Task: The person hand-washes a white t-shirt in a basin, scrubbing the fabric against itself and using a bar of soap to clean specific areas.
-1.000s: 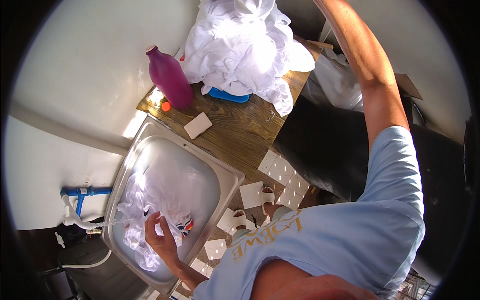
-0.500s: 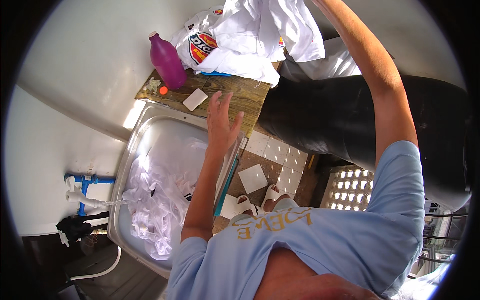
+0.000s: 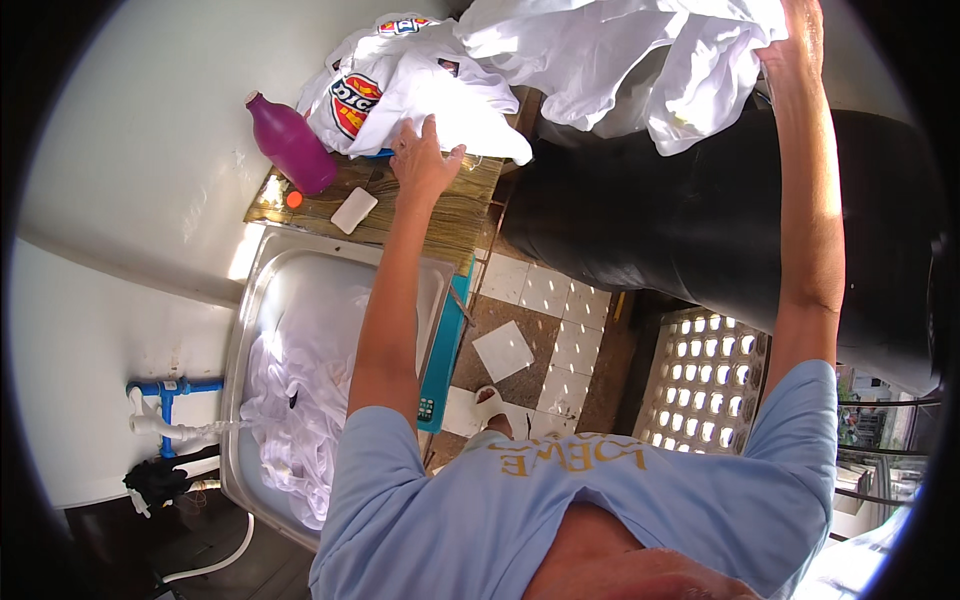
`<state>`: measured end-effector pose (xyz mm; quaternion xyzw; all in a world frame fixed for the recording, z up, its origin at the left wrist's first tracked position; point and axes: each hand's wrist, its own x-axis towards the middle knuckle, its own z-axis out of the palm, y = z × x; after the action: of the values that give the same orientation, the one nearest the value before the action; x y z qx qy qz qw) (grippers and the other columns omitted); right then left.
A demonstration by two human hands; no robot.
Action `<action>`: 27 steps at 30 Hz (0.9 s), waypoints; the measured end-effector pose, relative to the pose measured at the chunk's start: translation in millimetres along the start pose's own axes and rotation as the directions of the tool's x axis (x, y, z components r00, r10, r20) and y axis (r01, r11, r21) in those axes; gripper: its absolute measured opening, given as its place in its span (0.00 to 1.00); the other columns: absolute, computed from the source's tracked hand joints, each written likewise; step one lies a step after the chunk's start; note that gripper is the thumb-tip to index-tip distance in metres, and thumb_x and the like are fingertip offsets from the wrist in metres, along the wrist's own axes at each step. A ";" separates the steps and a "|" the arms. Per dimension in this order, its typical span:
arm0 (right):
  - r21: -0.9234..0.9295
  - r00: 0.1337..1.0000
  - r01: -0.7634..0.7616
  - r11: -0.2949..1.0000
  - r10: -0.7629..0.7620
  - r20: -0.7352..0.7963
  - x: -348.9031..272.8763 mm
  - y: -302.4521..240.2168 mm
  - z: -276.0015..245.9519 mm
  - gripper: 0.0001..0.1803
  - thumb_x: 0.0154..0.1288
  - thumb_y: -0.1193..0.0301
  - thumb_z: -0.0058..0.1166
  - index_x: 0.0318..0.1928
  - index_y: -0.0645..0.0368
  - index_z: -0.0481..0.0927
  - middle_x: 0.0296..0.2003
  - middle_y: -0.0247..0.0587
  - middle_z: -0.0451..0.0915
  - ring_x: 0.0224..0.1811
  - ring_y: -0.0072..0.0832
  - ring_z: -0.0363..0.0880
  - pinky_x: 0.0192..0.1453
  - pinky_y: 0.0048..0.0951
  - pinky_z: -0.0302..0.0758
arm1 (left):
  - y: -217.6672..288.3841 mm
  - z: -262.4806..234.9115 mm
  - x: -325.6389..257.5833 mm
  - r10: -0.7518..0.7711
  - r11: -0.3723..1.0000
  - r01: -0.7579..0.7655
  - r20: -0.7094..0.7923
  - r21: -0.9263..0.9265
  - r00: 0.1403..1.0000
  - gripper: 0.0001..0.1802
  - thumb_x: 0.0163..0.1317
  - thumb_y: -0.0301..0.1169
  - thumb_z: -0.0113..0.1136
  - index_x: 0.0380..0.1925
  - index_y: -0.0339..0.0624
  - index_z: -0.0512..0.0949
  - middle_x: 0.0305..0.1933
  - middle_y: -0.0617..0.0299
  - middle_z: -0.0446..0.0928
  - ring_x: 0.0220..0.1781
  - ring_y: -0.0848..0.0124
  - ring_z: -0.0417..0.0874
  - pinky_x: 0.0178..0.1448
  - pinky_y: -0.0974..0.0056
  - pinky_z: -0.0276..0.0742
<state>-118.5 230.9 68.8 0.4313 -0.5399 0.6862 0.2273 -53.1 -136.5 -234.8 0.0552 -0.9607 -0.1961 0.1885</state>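
Observation:
My left hand point(image 3: 423, 158) reaches forward with fingers spread onto a white printed shirt point(image 3: 400, 90) lying on the wooden counter point(image 3: 440, 215). My right hand point(image 3: 798, 40) is raised at the top right, gripping a bunch of white cloth point(image 3: 620, 50) that hangs over a large black tub point(image 3: 680, 220). More white laundry point(image 3: 300, 400) soaks in the steel sink point(image 3: 250, 300) below my left arm.
A purple bottle point(image 3: 290, 145), an orange cap point(image 3: 293, 199) and a white soap bar point(image 3: 353, 209) stand on the counter. A blue tap point(image 3: 165, 390) juts from the white wall at left. Tiled floor point(image 3: 540, 300) and a patterned vent block point(image 3: 700, 370) lie below.
My left hand left the laundry in the sink, rose over the counter and now rests on the printed shirt. My right hand keeps the white cloth held up.

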 end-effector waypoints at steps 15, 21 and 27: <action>-0.022 0.738 -0.630 0.776 0.590 -0.328 -228.1 -50.6 -10.0 0.07 0.73 0.71 0.42 0.37 0.57 0.72 0.29 0.26 0.71 0.31 0.15 0.70 0.34 0.18 0.70 | 115.5 -37.6 -119.0 0.127 0.062 0.085 0.093 -0.994 0.988 0.14 0.59 0.22 0.58 0.46 0.31 0.76 0.42 0.60 0.78 0.42 0.77 0.76 0.48 0.73 0.72; -0.125 0.707 -0.705 0.698 0.677 -0.205 -308.6 -63.0 -40.9 0.11 0.71 0.69 0.49 0.29 0.55 0.74 0.24 0.19 0.66 0.27 0.11 0.63 0.29 0.16 0.61 | 129.7 -105.5 -138.8 0.167 0.140 0.164 0.187 -0.976 0.968 0.15 0.56 0.27 0.58 0.43 0.31 0.78 0.41 0.56 0.80 0.43 0.70 0.80 0.51 0.69 0.73; -0.277 0.723 -0.670 0.688 0.690 -0.037 -316.3 -119.4 -28.1 0.12 0.72 0.64 0.48 0.30 0.52 0.75 0.18 0.16 0.63 0.17 0.08 0.57 0.19 0.16 0.54 | 141.6 -171.3 -157.8 0.116 0.144 0.187 0.204 -0.972 0.972 0.17 0.55 0.25 0.58 0.46 0.31 0.78 0.45 0.54 0.79 0.46 0.65 0.80 0.52 0.64 0.75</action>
<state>130.6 343.3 -132.2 0.1890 -0.7573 0.6251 -0.0054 153.7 -39.3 -86.3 -0.0820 -0.6103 -0.7856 0.0611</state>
